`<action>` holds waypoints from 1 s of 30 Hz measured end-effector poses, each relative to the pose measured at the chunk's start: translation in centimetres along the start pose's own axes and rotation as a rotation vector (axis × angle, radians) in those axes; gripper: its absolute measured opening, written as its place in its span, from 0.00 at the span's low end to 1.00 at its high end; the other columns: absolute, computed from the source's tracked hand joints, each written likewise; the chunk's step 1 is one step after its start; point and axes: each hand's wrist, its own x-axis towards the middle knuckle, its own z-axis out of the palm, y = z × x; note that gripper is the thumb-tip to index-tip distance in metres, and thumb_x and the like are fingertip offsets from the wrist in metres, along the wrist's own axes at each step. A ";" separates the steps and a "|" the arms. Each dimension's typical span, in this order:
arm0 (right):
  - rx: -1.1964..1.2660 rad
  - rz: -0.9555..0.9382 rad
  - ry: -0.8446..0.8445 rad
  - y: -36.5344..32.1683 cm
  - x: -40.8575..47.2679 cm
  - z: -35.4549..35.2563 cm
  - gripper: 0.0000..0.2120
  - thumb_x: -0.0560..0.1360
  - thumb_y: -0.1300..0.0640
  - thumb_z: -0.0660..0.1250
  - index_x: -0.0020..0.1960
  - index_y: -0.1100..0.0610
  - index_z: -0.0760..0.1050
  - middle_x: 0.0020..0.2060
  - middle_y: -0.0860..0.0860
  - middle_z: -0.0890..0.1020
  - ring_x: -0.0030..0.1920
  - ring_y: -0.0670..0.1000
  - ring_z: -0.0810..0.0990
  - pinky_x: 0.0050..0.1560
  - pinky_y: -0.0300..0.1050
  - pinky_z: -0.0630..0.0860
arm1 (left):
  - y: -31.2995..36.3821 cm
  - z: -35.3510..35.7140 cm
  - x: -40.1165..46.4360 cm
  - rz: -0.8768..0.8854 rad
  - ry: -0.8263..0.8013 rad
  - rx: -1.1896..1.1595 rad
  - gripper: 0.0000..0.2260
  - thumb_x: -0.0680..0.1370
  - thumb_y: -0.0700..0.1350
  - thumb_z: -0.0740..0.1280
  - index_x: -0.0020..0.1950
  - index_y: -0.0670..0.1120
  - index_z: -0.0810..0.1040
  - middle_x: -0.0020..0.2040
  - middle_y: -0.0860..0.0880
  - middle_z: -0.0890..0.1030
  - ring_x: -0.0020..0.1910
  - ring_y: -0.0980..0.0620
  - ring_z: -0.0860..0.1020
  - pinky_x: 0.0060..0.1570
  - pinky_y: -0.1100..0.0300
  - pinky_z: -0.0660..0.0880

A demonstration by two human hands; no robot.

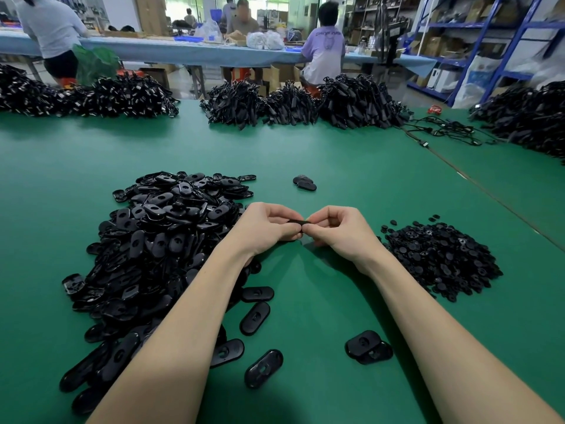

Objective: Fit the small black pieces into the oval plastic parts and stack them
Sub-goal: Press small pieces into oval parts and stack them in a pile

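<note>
Sitting on the left of the green surface (336, 154): a big heap of oval plastic parts (159, 240), black and shiny, many with a hole in the middle. Spilling out from the heap toward the near edge: a few loose ovals (255, 318), lying flat.

Hovering in the middle, above the surface: the left hand (266, 224), fingers curled, pinching one end of a black oval part (298, 222). Pinching the other end of that same part: the right hand (336, 229), fingers curled too, fingertips meeting those of the left. Hard to tell if a small piece is in there.

Lying just past the hands: a small stack of ovals (304, 183). Lying nearer, below the right arm: two ovals (368, 347), one partly on the other.

Piling up on the right: a lower heap of small black pieces (440, 258), round and flat.

Lining the far edge: big bundles of black cords (293, 102).
</note>
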 end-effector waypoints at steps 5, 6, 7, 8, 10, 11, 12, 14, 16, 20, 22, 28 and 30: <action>-0.010 0.004 -0.010 0.0 0.0 0.0 0.05 0.73 0.61 0.77 0.43 0.57 0.81 0.35 0.50 0.85 0.32 0.47 0.82 0.44 0.46 0.80 | -0.1 0.0 0.1 -0.001 0.000 0.002 0.07 0.74 0.34 0.73 0.46 0.45 0.85 0.44 0.40 0.86 0.47 0.44 0.84 0.63 0.45 0.77; -0.016 0.002 -0.009 0.0 0.0 0.0 0.05 0.73 0.61 0.77 0.43 0.56 0.81 0.34 0.49 0.85 0.32 0.47 0.82 0.44 0.46 0.80 | -0.1 0.0 0.1 0.000 0.001 0.008 0.07 0.74 0.34 0.73 0.46 0.45 0.85 0.43 0.40 0.86 0.47 0.44 0.85 0.63 0.45 0.77; -0.022 0.002 -0.008 0.0 0.0 0.0 0.05 0.73 0.61 0.77 0.43 0.56 0.81 0.34 0.49 0.85 0.31 0.47 0.82 0.44 0.46 0.80 | -0.2 0.0 0.1 0.003 0.004 0.018 0.07 0.74 0.34 0.73 0.46 0.45 0.84 0.43 0.41 0.87 0.46 0.45 0.85 0.63 0.45 0.77; -0.025 0.002 -0.006 0.0 0.0 0.0 0.05 0.73 0.61 0.77 0.43 0.56 0.81 0.34 0.49 0.85 0.31 0.46 0.81 0.44 0.46 0.80 | -0.2 0.1 0.1 0.007 0.009 0.029 0.07 0.74 0.34 0.73 0.46 0.45 0.85 0.43 0.41 0.87 0.46 0.45 0.84 0.63 0.45 0.77; -0.025 0.007 -0.006 0.0 0.1 0.0 0.05 0.73 0.61 0.76 0.42 0.56 0.81 0.34 0.49 0.85 0.30 0.46 0.81 0.43 0.45 0.80 | -0.2 0.2 0.1 0.011 0.019 0.040 0.06 0.74 0.35 0.73 0.45 0.46 0.85 0.42 0.41 0.87 0.45 0.46 0.84 0.63 0.45 0.77; -0.025 0.008 -0.007 0.0 0.1 0.0 0.05 0.73 0.61 0.76 0.42 0.56 0.80 0.33 0.48 0.85 0.30 0.46 0.81 0.42 0.45 0.79 | -0.2 0.2 0.1 0.011 0.022 0.041 0.06 0.74 0.35 0.73 0.45 0.46 0.84 0.42 0.41 0.87 0.45 0.46 0.84 0.63 0.45 0.77; -0.026 0.009 -0.007 0.0 0.1 0.0 0.05 0.73 0.61 0.76 0.42 0.56 0.80 0.33 0.48 0.85 0.30 0.45 0.81 0.41 0.44 0.79 | -0.1 0.2 0.1 0.008 0.024 0.044 0.06 0.74 0.34 0.73 0.45 0.46 0.84 0.42 0.41 0.87 0.45 0.46 0.84 0.63 0.45 0.77; -0.031 0.011 -0.004 0.0 0.1 0.0 0.05 0.73 0.61 0.77 0.42 0.55 0.80 0.33 0.47 0.84 0.30 0.45 0.82 0.40 0.41 0.78 | -0.1 0.2 0.1 0.005 0.028 0.051 0.07 0.74 0.34 0.72 0.46 0.46 0.84 0.42 0.42 0.87 0.44 0.47 0.85 0.62 0.46 0.77; -0.031 0.014 -0.001 0.1 0.2 0.0 0.05 0.73 0.61 0.76 0.42 0.56 0.80 0.33 0.48 0.84 0.30 0.45 0.81 0.40 0.42 0.79 | -0.1 0.3 0.1 0.003 0.034 0.048 0.07 0.74 0.34 0.72 0.46 0.45 0.84 0.42 0.42 0.87 0.44 0.47 0.85 0.62 0.47 0.78; -0.028 0.019 -0.001 0.1 0.2 0.0 0.05 0.73 0.61 0.76 0.42 0.56 0.80 0.33 0.48 0.84 0.30 0.45 0.81 0.40 0.42 0.79 | -0.1 0.5 0.1 0.003 0.044 0.045 0.06 0.75 0.34 0.72 0.46 0.45 0.84 0.42 0.42 0.87 0.44 0.47 0.85 0.61 0.49 0.78; -0.026 0.018 -0.006 0.2 0.2 0.0 0.05 0.73 0.61 0.76 0.42 0.56 0.80 0.32 0.48 0.84 0.30 0.45 0.81 0.41 0.43 0.79 | -0.1 0.5 0.1 0.006 0.037 0.047 0.06 0.75 0.34 0.72 0.47 0.45 0.84 0.41 0.43 0.87 0.44 0.48 0.85 0.61 0.51 0.79; 0.037 0.021 -0.024 0.2 0.3 -0.2 0.05 0.74 0.63 0.75 0.43 0.57 0.80 0.30 0.47 0.83 0.30 0.45 0.80 0.41 0.43 0.80 | 0.0 0.1 0.0 0.004 -0.029 -0.080 0.07 0.75 0.32 0.71 0.48 0.42 0.83 0.43 0.40 0.86 0.45 0.45 0.84 0.55 0.58 0.81; 0.041 0.020 -0.029 0.2 0.3 -0.3 0.06 0.74 0.64 0.75 0.43 0.57 0.79 0.30 0.47 0.83 0.29 0.45 0.80 0.38 0.40 0.80 | 0.0 0.1 0.0 0.004 -0.032 -0.079 0.07 0.75 0.31 0.71 0.48 0.42 0.83 0.42 0.41 0.86 0.44 0.46 0.84 0.54 0.59 0.81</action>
